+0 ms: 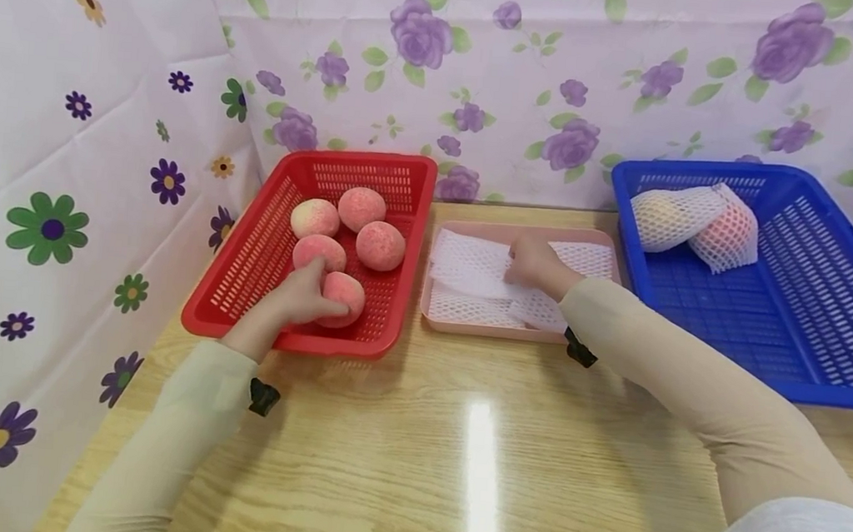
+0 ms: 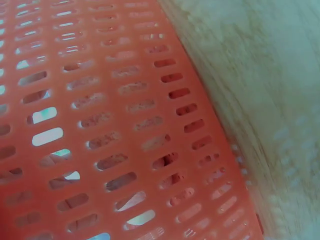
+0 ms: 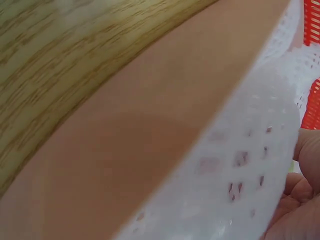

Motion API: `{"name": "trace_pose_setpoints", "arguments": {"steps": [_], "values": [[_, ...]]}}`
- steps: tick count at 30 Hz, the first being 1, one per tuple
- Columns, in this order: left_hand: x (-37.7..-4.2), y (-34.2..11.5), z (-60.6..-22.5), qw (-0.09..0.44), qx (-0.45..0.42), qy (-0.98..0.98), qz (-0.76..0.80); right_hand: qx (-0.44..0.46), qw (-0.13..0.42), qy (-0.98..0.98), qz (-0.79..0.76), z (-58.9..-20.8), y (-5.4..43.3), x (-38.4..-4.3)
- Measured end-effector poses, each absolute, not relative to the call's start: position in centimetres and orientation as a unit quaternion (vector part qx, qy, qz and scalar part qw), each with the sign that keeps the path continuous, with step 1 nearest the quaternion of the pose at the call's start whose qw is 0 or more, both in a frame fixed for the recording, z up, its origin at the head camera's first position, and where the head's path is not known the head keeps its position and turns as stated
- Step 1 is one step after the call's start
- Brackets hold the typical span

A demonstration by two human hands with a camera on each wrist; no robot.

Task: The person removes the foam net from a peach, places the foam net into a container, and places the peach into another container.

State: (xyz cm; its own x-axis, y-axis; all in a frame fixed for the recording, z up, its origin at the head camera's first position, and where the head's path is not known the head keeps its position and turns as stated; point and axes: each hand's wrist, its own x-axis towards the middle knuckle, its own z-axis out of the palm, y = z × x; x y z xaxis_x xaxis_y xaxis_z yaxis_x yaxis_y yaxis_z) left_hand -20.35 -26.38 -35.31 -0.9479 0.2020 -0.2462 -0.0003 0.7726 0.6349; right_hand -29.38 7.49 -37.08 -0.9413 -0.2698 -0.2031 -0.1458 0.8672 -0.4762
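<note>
My left hand (image 1: 302,296) reaches into the red basket (image 1: 419,215) and grips the front peach (image 1: 345,295), its thumb on the near side. Its fingers also lie against a second peach (image 1: 320,251), and their tips are partly hidden. In the left wrist view the basket wall (image 2: 115,125) blocks the hand. My right hand (image 1: 539,265) is over the pink tray (image 1: 496,332), pinching a white foam net sleeve (image 1: 464,261). Up close in the right wrist view, that sleeve (image 3: 240,165) stands beside curled fingers (image 3: 297,192).
Three more peaches (image 1: 380,246) lie farther back in the red basket. More flat foam nets (image 1: 468,307) lie in the tray. At right, a blue basket (image 1: 638,258) holds two net-wrapped fruits (image 1: 730,230), one yellowish and one pink. Flowered cloth (image 1: 487,70) hangs behind the wooden table (image 1: 381,463).
</note>
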Motion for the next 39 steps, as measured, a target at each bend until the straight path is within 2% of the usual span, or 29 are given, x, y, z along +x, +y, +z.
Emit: {"name": "trace_pose_setpoints", "arguments": {"steps": [12,20,26,31,39], "values": [[-20.5,-25.5,-35.2,0.164,0.045,0.934,0.315,-0.109,0.120,0.962,-0.221,-37.1,8.1,-28.6],[-20.4,-25.3,-35.2,0.156,0.052,0.934,0.317,-0.102,0.138,0.961,-0.215,-36.4,8.3,-28.5],[-20.0,-25.1,-35.0,0.136,0.062,0.940,0.305,-0.107,0.152,0.959,-0.215,-35.5,8.7,-28.3],[-20.2,-24.5,-34.1,0.119,0.050,0.941,0.312,-0.119,0.142,0.958,-0.218,-33.8,9.2,-27.9],[-20.3,-22.8,-32.1,0.050,0.047,0.945,0.320,-0.132,0.145,0.950,-0.245,-30.7,10.4,-26.8]]}}
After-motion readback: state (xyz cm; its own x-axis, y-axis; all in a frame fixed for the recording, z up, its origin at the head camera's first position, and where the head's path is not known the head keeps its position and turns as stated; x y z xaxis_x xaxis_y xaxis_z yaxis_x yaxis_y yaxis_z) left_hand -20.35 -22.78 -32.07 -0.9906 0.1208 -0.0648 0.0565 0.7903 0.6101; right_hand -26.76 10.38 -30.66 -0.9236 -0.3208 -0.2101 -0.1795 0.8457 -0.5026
